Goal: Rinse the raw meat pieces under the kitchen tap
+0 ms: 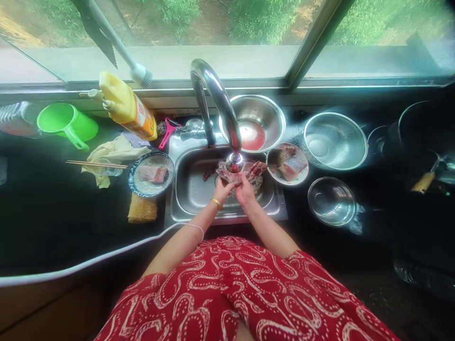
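Note:
Both of my hands hold a piece of raw meat (256, 171), reddish and ragged, beneath the faucet (215, 90) and over the steel sink (188, 189). My left hand (223, 190), with a gold bracelet at the wrist, is closed on the meat's near left side. My right hand (244, 191) grips it close by, thumb towards the faucet head. The faucet head hides the middle of the meat. A small dark red scrap (206, 175) lies in the sink to the left.
Left of the sink are a plate with a meat block (153, 174), a loofah sponge (142, 208), a yellow detergent bottle (130, 111) and a green mug (69, 122). Behind and right stand a steel bowl (275, 116), a plate of meat (292, 166), a strainer (336, 142) and a glass bowl (331, 201).

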Action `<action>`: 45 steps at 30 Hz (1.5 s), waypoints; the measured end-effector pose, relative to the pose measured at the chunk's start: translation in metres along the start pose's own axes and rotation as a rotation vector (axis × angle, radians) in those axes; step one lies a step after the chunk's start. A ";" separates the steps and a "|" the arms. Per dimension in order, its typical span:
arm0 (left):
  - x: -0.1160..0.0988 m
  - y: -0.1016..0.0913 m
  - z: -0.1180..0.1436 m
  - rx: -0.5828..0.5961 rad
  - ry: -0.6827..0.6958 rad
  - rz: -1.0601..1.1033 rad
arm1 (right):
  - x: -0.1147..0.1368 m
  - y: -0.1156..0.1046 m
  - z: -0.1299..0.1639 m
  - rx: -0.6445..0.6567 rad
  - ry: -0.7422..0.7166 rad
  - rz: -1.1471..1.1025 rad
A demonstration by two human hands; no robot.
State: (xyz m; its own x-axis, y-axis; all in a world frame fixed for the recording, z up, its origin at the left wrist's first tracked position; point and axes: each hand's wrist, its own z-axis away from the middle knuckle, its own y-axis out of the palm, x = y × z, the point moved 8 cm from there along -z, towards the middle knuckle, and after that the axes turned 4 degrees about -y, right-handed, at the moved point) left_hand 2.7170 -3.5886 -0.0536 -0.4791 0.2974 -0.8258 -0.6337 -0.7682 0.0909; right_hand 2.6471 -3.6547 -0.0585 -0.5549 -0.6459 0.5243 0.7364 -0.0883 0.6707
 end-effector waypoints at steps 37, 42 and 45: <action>-0.040 -0.072 -0.017 0.024 0.207 -0.698 | -0.067 -0.013 0.015 0.168 0.505 0.571; 0.013 -0.021 -0.017 0.181 -0.120 -0.046 | -0.015 0.013 0.007 0.365 -0.030 0.969; 0.026 0.003 -0.015 0.243 -0.225 0.310 | 0.008 0.025 0.018 0.458 -0.235 1.001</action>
State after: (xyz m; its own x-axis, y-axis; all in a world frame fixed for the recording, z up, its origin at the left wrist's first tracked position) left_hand 2.7117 -3.5918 -0.0837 -0.7718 0.2104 -0.6001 -0.5507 -0.6929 0.4653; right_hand 2.6543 -3.6487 -0.0284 0.1115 -0.1062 0.9881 0.7066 0.7076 -0.0037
